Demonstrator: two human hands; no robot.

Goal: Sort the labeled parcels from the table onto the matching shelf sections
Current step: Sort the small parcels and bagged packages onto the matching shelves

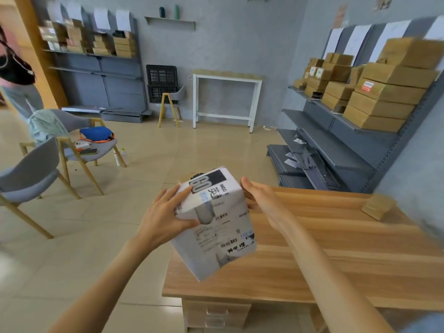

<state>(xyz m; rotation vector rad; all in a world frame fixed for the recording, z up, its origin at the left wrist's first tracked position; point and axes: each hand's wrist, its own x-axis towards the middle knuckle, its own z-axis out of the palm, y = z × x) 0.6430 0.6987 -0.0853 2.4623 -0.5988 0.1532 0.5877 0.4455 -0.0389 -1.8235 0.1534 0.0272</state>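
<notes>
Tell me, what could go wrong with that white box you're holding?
The white parcel is held tilted above the edge of the wooden table. Only the left hand seems to have a grip; the right hand presses flat against its side, so it might slip and fall. Its label is turned sideways, so it could be misread.

Left hand (165,217) and right hand (262,200) hold a tilted parcel (216,227) over the table (336,251).

One head-worn view looks forward and down, close above the surface (336,248) at 5 o'clock, shelves (312,118) at 2 o'clock.
</notes>
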